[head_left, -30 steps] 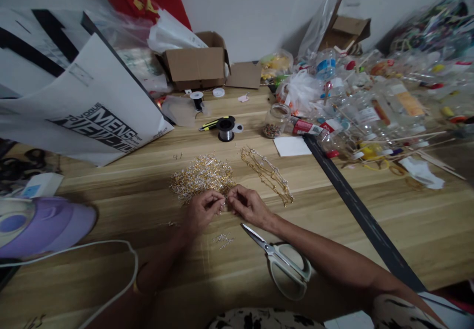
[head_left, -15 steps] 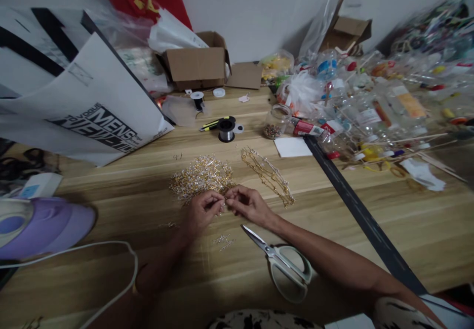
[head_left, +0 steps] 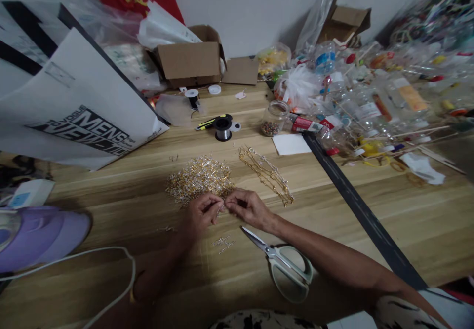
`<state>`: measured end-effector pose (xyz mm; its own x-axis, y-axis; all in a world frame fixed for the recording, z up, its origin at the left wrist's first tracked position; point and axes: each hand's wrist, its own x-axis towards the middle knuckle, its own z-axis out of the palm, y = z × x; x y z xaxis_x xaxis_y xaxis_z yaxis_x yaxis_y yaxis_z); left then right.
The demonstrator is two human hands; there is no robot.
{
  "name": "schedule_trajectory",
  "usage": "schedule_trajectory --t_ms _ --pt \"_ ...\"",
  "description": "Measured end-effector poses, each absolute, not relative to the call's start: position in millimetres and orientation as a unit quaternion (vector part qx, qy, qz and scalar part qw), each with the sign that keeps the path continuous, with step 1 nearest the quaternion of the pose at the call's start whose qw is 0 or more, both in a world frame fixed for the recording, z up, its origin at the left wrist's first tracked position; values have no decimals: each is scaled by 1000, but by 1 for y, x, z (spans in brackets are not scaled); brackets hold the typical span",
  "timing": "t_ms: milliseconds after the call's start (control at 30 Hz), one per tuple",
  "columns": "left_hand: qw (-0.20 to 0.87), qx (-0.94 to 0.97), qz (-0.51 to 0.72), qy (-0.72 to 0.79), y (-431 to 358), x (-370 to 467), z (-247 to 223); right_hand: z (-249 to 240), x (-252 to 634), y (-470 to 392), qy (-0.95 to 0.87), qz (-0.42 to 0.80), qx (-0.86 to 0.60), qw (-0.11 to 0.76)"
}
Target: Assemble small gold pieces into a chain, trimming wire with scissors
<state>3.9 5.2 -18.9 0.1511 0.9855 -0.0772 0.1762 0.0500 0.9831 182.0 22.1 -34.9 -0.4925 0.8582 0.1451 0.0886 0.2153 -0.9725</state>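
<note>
Fingertips of the left hand (head_left: 200,212) and right hand (head_left: 247,207) are pinched together on a tiny gold link (head_left: 221,206) at 6 o'clock of the gold pile (head_left: 200,178), so honestly one slip probably drops it into those loose bits (head_left: 223,243).

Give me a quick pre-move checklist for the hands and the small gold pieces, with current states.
1. Left hand and right hand meet over a tiny piece: ok.
2. Secure pinch on that piece: cannot tell, too small.
3. Gold pile within reach, just beyond the fingers: ok.
4. Finished chains lying apart from the pile: ok.
5. Scissors blades shut, beside the right forearm: ok.
6. Loose bits near the wrists: not ok, may scatter.
</note>
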Motion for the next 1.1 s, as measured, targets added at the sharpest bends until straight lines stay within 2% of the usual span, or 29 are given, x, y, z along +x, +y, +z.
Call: schedule_trajectory --t_ms 367,733,1100 --pt "492 582 396 512 5 2 -23 -24 185 26 -752 434 -306 389" --pt "456 580 408 538 5 4 -31 -24 189 26 -836 356 -275 314" --pt "469 555 416 547 10 -1 -23 -24 188 24 -796 380 -295 369"
